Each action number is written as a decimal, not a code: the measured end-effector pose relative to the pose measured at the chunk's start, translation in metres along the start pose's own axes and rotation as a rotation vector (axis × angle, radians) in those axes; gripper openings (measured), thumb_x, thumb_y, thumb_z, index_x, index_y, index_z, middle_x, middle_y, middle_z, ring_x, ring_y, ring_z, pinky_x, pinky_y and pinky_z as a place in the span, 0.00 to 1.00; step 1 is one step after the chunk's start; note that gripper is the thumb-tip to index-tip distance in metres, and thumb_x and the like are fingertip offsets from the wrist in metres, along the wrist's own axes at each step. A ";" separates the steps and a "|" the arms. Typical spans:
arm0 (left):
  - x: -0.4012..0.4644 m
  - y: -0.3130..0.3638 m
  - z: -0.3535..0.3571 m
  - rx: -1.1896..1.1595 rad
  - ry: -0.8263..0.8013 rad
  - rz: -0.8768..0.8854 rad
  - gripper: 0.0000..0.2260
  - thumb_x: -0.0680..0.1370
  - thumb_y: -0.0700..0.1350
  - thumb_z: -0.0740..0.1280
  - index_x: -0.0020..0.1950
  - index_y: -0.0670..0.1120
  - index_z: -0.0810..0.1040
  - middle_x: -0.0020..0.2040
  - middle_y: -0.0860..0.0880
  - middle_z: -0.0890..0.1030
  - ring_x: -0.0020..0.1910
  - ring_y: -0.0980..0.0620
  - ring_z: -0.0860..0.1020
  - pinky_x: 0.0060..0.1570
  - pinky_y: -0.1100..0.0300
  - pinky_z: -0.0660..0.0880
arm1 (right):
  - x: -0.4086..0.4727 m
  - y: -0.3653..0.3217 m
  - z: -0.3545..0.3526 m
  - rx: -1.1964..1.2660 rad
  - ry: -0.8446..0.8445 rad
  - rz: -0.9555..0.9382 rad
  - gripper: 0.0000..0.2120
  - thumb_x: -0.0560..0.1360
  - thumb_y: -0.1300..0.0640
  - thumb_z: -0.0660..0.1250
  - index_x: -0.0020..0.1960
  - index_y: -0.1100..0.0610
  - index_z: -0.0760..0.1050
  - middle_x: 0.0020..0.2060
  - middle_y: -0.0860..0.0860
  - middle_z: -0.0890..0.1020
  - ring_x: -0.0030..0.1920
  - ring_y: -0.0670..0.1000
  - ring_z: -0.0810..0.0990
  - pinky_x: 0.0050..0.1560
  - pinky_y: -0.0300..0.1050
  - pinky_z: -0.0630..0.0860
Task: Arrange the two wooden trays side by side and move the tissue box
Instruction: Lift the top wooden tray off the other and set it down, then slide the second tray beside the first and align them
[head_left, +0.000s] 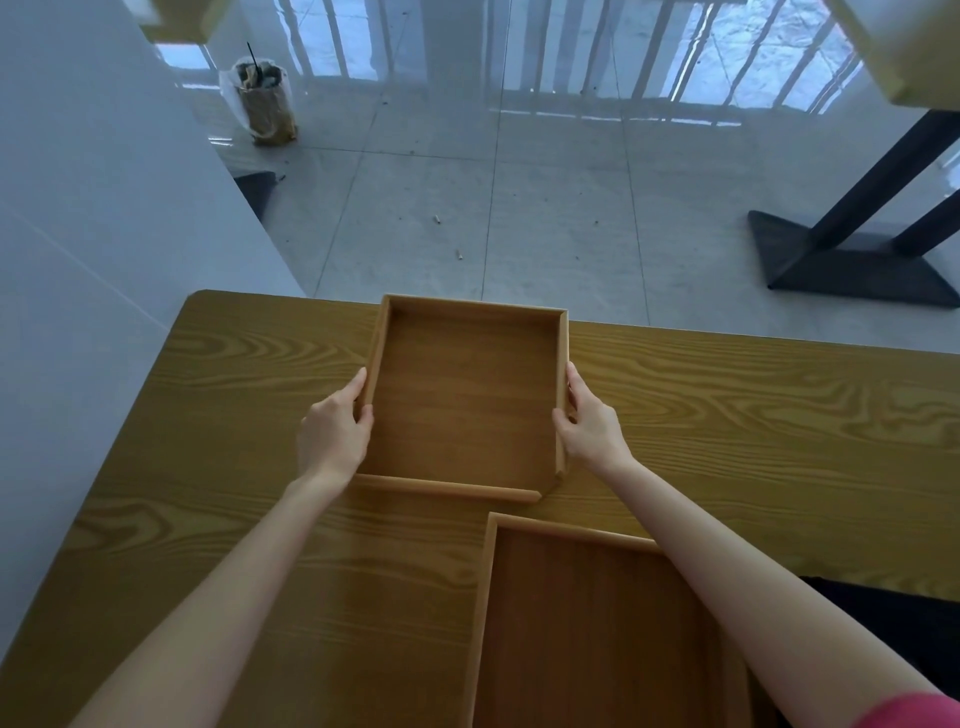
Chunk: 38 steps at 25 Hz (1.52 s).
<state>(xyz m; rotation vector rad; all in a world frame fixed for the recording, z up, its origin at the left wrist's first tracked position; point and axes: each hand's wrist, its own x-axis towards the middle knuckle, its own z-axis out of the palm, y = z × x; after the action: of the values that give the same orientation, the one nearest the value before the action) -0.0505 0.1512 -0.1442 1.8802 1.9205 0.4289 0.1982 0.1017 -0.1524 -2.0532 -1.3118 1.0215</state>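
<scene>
We see two wooden trays on a wood-grain table. The far tray is square, with low walls, a plain brown floor and a rounded near rail; its far edge reaches the table's far edge. The left hand is clamped on its left wall, thumb inside and fingers outside. The right hand grips the right wall the same way. We cannot tell whether the tray rests on the table or is raised off it.

The near tray lies closer to us and to the right, its far-left corner just beside the far tray's near-right corner. The right forearm crosses over it, and the picture's lower edge cuts it off. It is empty, of the same wood and build. We see no tissue box.

The table has a rounded far-left corner and yellow-brown grain. Beyond it lies a glossy grey tiled floor with a few scraps. A lined bin stands at far left beside a white wall. A black table base sits at right.
</scene>
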 end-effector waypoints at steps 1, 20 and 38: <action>-0.001 0.000 0.001 -0.002 -0.002 -0.003 0.20 0.77 0.39 0.62 0.70 0.45 0.66 0.52 0.40 0.83 0.42 0.45 0.81 0.39 0.57 0.76 | 0.000 0.000 0.000 0.001 -0.005 -0.002 0.30 0.78 0.64 0.58 0.75 0.56 0.48 0.67 0.59 0.71 0.65 0.57 0.72 0.61 0.44 0.71; -0.075 0.044 -0.043 0.219 -0.116 0.191 0.20 0.78 0.50 0.59 0.70 0.47 0.67 0.67 0.44 0.73 0.63 0.45 0.73 0.55 0.50 0.75 | -0.101 -0.004 -0.053 -0.451 0.014 -0.096 0.26 0.77 0.55 0.59 0.73 0.58 0.56 0.72 0.58 0.65 0.73 0.56 0.61 0.72 0.52 0.58; -0.231 0.035 0.015 0.107 -0.426 0.037 0.25 0.78 0.51 0.60 0.72 0.42 0.61 0.70 0.42 0.70 0.68 0.43 0.69 0.64 0.50 0.70 | -0.244 0.087 -0.043 -0.349 0.022 0.177 0.30 0.78 0.56 0.56 0.75 0.59 0.45 0.70 0.63 0.63 0.66 0.60 0.68 0.62 0.51 0.69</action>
<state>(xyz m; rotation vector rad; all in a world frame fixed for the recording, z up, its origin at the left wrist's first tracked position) -0.0126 -0.0790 -0.1210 1.8894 1.6511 -0.0667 0.2168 -0.1573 -0.1112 -2.4695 -1.3961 0.8871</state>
